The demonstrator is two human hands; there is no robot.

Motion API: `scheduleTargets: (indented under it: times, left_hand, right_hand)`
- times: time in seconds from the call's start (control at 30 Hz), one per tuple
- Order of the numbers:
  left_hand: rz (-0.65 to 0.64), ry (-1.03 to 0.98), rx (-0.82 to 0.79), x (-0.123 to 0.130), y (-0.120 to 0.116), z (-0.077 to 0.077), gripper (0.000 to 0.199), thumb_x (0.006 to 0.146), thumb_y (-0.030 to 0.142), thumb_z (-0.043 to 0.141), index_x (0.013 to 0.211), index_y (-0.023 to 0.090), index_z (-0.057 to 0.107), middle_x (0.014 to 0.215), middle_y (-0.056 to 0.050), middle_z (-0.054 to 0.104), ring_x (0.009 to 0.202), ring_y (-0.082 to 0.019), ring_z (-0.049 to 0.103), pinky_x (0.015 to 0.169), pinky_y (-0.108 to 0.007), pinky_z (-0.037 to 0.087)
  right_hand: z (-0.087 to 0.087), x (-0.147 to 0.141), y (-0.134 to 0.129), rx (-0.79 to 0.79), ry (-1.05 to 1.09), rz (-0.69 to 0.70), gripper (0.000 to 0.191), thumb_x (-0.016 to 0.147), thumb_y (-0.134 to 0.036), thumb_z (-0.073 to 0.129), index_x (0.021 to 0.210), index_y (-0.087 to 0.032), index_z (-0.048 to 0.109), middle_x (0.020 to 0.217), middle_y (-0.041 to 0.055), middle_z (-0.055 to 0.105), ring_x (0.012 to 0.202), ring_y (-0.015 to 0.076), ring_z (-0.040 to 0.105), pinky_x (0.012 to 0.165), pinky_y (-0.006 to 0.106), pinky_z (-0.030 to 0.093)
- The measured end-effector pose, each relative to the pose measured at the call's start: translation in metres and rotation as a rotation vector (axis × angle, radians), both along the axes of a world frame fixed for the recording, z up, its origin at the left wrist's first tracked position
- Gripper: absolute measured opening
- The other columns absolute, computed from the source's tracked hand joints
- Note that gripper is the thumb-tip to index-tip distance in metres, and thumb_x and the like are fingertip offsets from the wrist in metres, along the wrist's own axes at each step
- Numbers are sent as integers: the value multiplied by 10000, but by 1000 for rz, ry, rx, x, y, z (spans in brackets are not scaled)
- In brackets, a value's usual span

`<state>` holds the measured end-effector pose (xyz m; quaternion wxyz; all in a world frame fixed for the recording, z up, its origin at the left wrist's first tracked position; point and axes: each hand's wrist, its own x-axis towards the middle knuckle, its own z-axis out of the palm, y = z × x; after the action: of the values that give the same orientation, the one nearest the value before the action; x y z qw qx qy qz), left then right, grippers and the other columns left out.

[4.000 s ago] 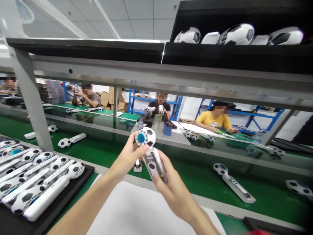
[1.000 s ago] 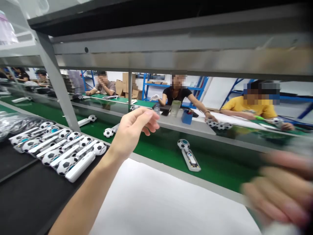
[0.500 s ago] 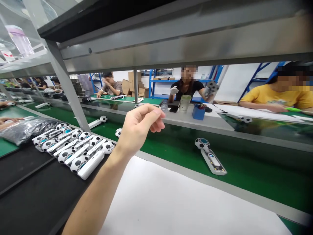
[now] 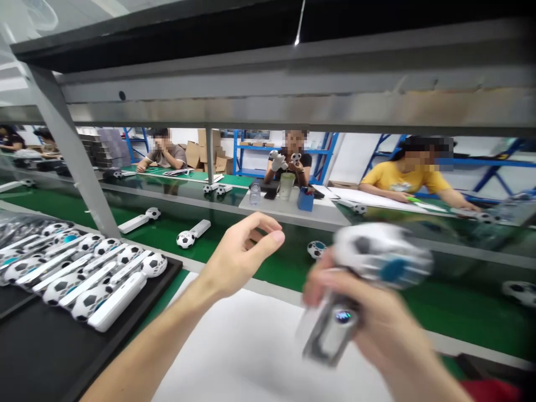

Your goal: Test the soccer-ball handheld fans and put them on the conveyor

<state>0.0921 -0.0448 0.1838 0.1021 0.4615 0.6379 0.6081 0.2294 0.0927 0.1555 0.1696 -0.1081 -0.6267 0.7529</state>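
Observation:
My right hand point(image 4: 372, 324) grips a handheld fan point(image 4: 355, 285) with a football-patterned head and a white handle, blurred by motion, over the white mat point(image 4: 234, 357). My left hand point(image 4: 238, 257) hovers just left of it with fingers curled apart and nothing in them. A black tray point(image 4: 50, 346) at the left carries several more football fans point(image 4: 104, 279) laid in rows.
A green conveyor belt point(image 4: 276, 262) runs behind the mat with loose fans point(image 4: 190, 234) on it. A grey frame post point(image 4: 67, 151) and shelf beam point(image 4: 293, 106) stand overhead. Three people sit across the line handling fans.
My right hand has come back into view holding a fan, brought in from the right. The fan that lay on the belt has shifted behind my hands. My left hand stays raised.

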Motion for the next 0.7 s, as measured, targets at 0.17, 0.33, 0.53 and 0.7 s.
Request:
scheduleTargets:
  times: [0.17,0.33,0.53,0.7]
  left_hand:
    - [-34,138,-333,7,3,-8,303,820,500,643,958,233,686,1015,-29,692,881,-203,623,696,-267,457]
    - [-17,228,-496,-3,1,-10,328,806,442,607,596,193,646,613,-11,641,597,-163,550,514,-257,349]
    - [62,132,-336,-31,-18,7,318,787,427,634,605,167,646,547,20,549,480,-92,420,438,-218,282]
    - [28,85,-188,-31,-26,15,268,785,375,661,635,152,667,565,3,572,503,-90,446,466,-209,320]
  right_hand:
    - [-30,-32,-44,-27,-235,261,205,624,-139,668,811,-143,583,511,-36,551,440,128,536,444,233,415]
    - [-40,-34,-54,-112,-269,375,211,745,-265,686,798,-138,526,645,10,596,556,147,609,580,277,490]
    - [-26,-15,-41,76,-184,511,497,917,-343,633,1343,-277,386,999,25,597,820,175,661,698,296,509]
    - [-13,-6,-31,122,-136,675,739,891,-369,666,1502,-377,251,1262,60,536,1072,217,582,895,373,501]
